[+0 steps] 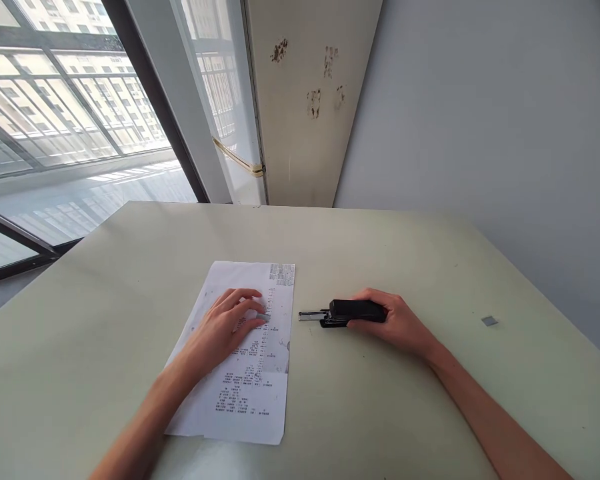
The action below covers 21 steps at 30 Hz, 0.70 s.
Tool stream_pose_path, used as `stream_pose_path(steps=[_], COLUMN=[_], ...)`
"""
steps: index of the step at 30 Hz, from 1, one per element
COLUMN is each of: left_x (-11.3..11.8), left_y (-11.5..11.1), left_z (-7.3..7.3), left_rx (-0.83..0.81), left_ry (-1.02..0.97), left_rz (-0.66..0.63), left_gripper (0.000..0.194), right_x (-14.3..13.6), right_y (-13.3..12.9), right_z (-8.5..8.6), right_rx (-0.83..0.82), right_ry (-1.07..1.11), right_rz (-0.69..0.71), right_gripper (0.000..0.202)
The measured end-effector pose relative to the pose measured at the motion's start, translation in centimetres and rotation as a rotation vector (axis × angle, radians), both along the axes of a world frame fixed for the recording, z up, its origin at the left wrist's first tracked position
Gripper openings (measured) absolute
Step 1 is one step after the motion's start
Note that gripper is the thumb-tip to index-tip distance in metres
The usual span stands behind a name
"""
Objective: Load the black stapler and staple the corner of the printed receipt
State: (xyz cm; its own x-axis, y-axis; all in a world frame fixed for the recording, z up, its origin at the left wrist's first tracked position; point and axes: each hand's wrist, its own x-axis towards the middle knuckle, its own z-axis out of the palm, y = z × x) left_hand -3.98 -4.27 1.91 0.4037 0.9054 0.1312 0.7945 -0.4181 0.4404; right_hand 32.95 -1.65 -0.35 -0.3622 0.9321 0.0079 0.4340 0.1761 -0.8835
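Black stapler [359, 311] is positioned beside the printed sheet [253, 427], the right hand [401, 325] clamped around its rear, apparently to leave the metal tray [310, 317] exposed, while the left hand [225, 327], over the sheet, pinches a small grey strip [265, 317].

No words, brands or numbers readable. Paper [260, 360]: small dark print, too fine to make out. Dense block [283, 274] of tiny print at far right corner. Narrow column of short marks running from below block toward near end. Wider lines across middle, more rows on near part. Left hand [227, 327] covers some of print. Characters blurred throughout.
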Motion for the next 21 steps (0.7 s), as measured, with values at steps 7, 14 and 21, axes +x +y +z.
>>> stream_pose_path(steps=[7,14,21], left_x=[1.0,3.1,5.0], left_y=[-0.2,0.0,0.2], left_z=[0.7,0.8,1.0], left_rx=[-0.105,-0.155,-0.156], left_ry=[-0.102,-0.2,-0.244], left_rz=[0.057,0.037,0.021], left_gripper=[0.031,0.03,0.027], right_x=[0.0,0.1,0.2], right_y=[0.0,0.0,0.1], right_z=[0.1,0.0,-0.1], right_rx=[-0.01,-0.015,-0.011], right_ry=[0.001,-0.001,0.012], right_rz=[0.007,0.018,0.02], right_gripper=[0.028,0.029,0.031])
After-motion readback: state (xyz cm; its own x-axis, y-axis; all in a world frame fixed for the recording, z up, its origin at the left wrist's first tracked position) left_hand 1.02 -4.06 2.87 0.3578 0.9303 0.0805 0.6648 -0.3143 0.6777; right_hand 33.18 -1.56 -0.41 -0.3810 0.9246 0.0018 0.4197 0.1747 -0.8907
